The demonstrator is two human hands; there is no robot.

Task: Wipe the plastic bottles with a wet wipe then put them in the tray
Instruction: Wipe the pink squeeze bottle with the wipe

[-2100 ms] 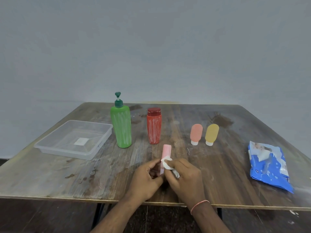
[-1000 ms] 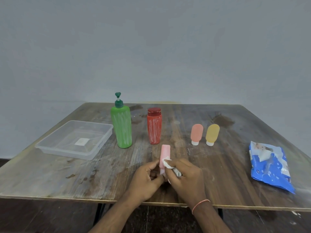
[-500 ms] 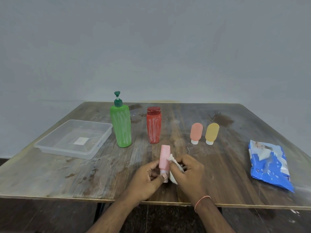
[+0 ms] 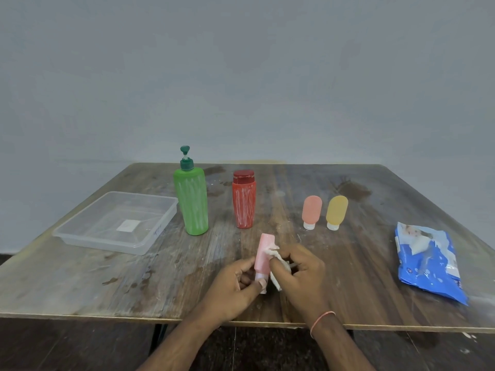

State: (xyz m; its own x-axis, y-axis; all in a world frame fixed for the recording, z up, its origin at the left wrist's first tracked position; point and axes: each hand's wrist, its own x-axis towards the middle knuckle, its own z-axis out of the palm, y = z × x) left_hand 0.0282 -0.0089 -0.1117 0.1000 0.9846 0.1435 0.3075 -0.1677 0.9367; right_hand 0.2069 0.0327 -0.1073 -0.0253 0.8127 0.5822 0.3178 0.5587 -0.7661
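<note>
Left hand (image 4: 237, 283) pinches the small pink bottle (image 4: 263, 257) low near its cap, just in front of the red bottle (image 4: 243, 203); right hand (image 4: 300, 271) clutches the wet wipe (image 4: 277, 259) against it. Likely light, slick when damp.

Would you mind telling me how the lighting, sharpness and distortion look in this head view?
Head view: soft, even light with faint shadows and no strong glare; wide-angle bowing along the table's near edge; the pink bottle and both hands look slightly soft.
</note>
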